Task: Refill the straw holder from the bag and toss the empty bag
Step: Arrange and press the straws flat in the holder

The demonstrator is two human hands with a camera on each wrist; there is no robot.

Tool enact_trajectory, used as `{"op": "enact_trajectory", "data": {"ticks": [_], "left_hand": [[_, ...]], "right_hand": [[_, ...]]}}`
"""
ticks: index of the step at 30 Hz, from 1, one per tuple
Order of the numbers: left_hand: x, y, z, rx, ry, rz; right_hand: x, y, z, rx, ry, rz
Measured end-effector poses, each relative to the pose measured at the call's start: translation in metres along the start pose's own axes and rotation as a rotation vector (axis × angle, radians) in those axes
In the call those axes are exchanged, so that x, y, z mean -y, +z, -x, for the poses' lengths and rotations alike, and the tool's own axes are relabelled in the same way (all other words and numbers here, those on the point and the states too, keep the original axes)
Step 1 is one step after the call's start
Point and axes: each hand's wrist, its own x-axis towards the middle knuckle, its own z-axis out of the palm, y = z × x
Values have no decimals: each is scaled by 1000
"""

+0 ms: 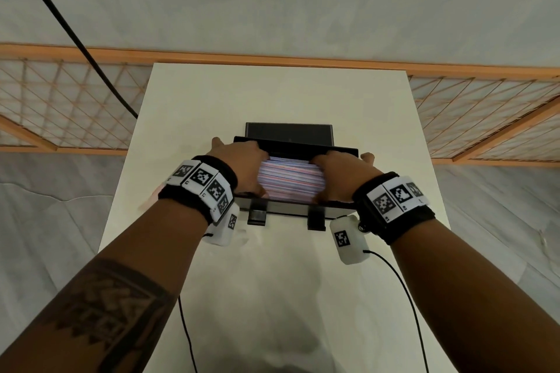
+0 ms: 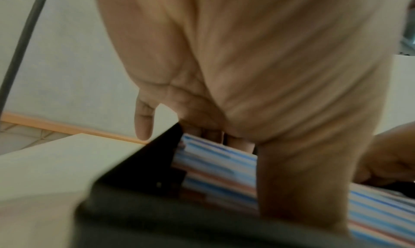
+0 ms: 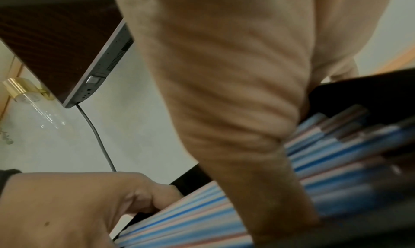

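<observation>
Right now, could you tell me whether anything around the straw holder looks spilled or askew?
Nothing stands out. The striped straws lie level inside the black straw holder, with the left hand and right hand at either end. No strays show on the white table.

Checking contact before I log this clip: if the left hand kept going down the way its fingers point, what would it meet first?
The left hand already touches the straws in the holder; pushing on would likely just press into that stack, though its depth is unclear.
</observation>
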Motion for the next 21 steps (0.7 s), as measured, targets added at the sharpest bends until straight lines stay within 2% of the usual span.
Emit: {"op": "enact_trajectory", "data": {"ticks": [7, 15, 18, 21], "left_hand": [[-2, 10, 2, -73, -17, 69], [-6, 25, 8, -304, -65, 75], [-6, 25, 14, -403, -99, 122], [-5, 29, 18, -447, -102, 221]], "right_hand": [[2, 16, -2, -94, 34, 23], [2, 24, 2, -327, 43, 57], [3, 22, 7, -425, 42, 13], [5, 21, 13, -469, 38, -88]]}}
